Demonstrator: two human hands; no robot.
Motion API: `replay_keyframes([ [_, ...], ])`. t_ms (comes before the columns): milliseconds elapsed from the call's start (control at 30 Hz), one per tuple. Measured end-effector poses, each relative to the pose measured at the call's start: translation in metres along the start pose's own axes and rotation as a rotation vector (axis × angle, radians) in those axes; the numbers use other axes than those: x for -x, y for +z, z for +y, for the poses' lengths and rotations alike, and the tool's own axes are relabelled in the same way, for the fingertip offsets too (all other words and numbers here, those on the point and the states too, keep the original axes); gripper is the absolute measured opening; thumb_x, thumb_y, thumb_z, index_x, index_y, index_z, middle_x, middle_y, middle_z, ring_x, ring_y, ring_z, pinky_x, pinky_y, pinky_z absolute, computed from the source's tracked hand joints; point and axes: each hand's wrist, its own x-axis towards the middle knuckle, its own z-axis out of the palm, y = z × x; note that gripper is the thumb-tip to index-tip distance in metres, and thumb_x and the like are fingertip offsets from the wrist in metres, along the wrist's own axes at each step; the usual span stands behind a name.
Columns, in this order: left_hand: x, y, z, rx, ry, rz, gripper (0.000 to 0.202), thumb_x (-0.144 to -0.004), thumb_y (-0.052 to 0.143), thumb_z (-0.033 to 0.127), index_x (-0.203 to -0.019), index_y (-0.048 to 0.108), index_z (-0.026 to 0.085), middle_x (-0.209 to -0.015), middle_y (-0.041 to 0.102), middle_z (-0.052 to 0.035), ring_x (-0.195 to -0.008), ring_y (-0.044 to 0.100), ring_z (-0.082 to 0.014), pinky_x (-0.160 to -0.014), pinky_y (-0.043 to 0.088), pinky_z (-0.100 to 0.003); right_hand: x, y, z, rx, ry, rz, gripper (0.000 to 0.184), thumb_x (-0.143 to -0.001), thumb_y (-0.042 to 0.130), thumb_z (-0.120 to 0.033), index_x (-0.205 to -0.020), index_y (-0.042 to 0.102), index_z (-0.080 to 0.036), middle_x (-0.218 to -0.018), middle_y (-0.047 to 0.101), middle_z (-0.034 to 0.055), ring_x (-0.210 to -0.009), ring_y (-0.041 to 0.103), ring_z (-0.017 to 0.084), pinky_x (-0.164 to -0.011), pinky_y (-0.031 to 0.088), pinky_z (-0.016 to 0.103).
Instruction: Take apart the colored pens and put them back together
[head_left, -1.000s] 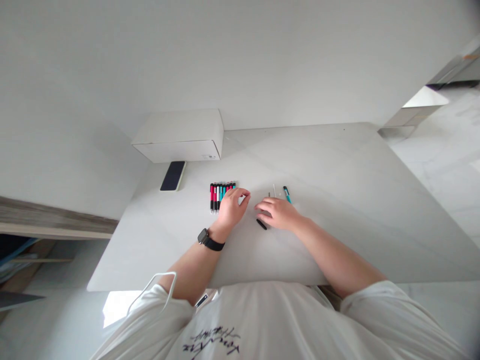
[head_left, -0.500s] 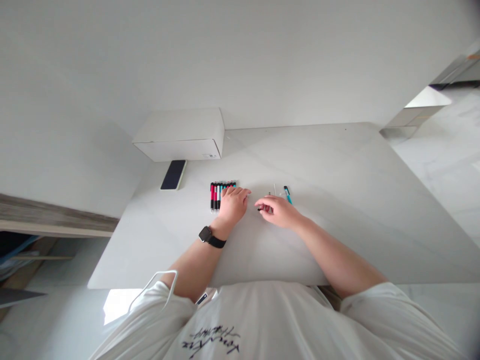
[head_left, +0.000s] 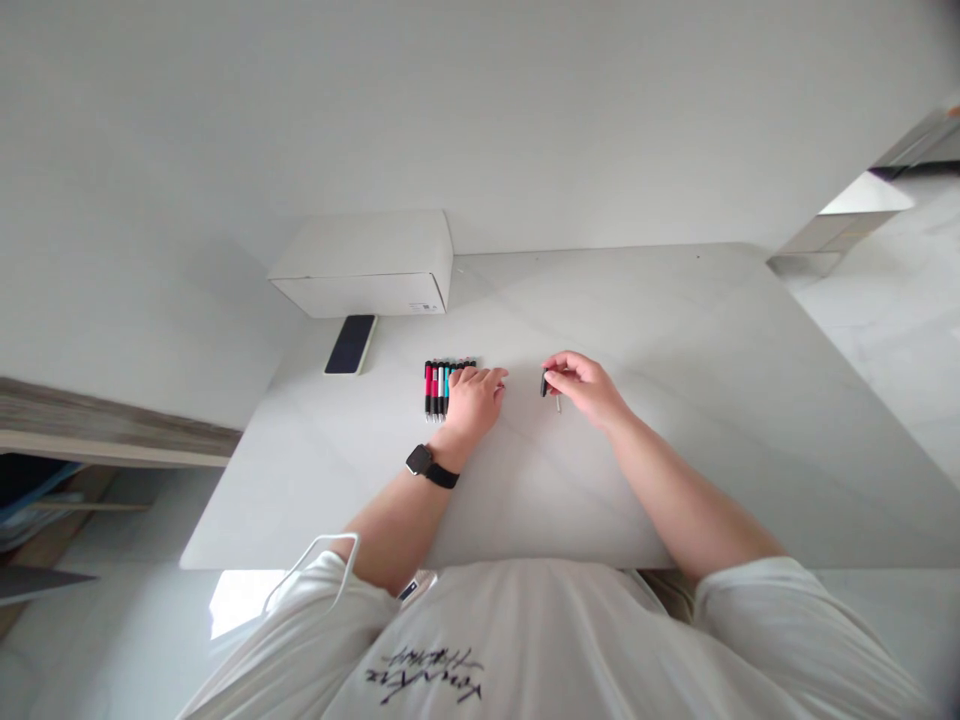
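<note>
Pens (head_left: 433,390) with pink, white and turquoise barrels lie side by side in a row on the left. Over the right end of that row rests my left hand (head_left: 474,400), its fingers stretched out and hiding several pens. To the right, apart from it, my right hand (head_left: 589,388) pinches a short black pen part (head_left: 544,383) between thumb and fingers. The end of a thin, pale stick-like piece (head_left: 558,404) shows just below these fingers. What else lies beneath the right hand is hidden.
A white box (head_left: 360,285) stands against the wall at the back left of the white table (head_left: 675,480). In front of the box lies a phone (head_left: 350,345). A black watch (head_left: 421,461) is on my left wrist.
My right hand has moved up and slightly right with the black pen part, now covering where the turquoise pen lay. The left hand stays over the row, almost unmoved.
</note>
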Motion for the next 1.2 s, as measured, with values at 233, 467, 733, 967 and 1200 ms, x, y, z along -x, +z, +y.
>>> replay_keyframes([
  [233, 0.006, -0.011, 0.003, 0.022, -0.02, 0.032, 0.041, -0.089, 0.068, 0.022, -0.13, 0.065, 0.029, -0.112, 0.073, -0.0097, -0.111, 0.059, -0.0344, -0.103, 0.037, -0.049, -0.022, -0.002, -0.012, 0.379, -0.007, -0.08, 0.014, -0.088, 0.067, -0.032, -0.099, 0.072, -0.025, -0.09, 0.075, 0.0024, -0.075, 0.069, 0.018, -0.068, 0.054, 0.029],
  [467, 0.008, -0.018, 0.007, -0.009, -0.028, 0.064, 0.044, -0.09, 0.064, 0.02, -0.133, 0.062, 0.026, -0.12, 0.071, -0.0106, -0.119, 0.059, -0.0345, -0.105, 0.038, -0.047, -0.061, 0.026, -0.01, 0.839, 0.044, -0.166, 0.011, -0.08, 0.075, -0.02, -0.089, 0.074, -0.026, -0.093, 0.078, 0.0038, -0.082, 0.068, 0.021, -0.069, 0.047, 0.03],
  [733, 0.009, -0.02, 0.008, -0.104, -0.052, 0.032, 0.042, -0.093, 0.061, 0.022, -0.135, 0.059, 0.027, -0.125, 0.07, -0.0084, -0.122, 0.059, -0.0325, -0.107, 0.04, -0.047, -0.07, 0.04, -0.008, 1.071, 0.128, -0.238, 0.013, -0.086, 0.072, -0.024, -0.098, 0.075, -0.026, -0.107, 0.078, 0.005, -0.097, 0.069, 0.023, -0.077, 0.047, 0.029],
  [967, 0.01, -0.016, 0.006, -0.085, -0.018, 0.068, 0.041, -0.093, 0.062, 0.022, -0.133, 0.06, 0.026, -0.126, 0.069, -0.01, -0.123, 0.059, -0.0332, -0.107, 0.042, -0.048, -0.062, 0.037, -0.012, 1.054, 0.099, -0.197, 0.01, -0.089, 0.07, -0.027, -0.097, 0.075, -0.024, -0.105, 0.077, 0.007, -0.096, 0.068, 0.023, -0.077, 0.047, 0.03],
  [1200, 0.009, -0.024, 0.014, 0.124, 0.107, 0.1, 0.03, -0.099, 0.059, 0.025, -0.128, 0.064, 0.024, -0.12, 0.07, -0.0103, -0.117, 0.063, -0.0289, -0.106, 0.047, -0.047, -0.033, 0.012, -0.036, 0.745, -0.256, 0.059, 0.018, -0.098, 0.057, -0.027, -0.107, 0.071, -0.023, -0.107, 0.074, 0.0056, -0.084, 0.066, 0.017, -0.079, 0.05, 0.028],
])
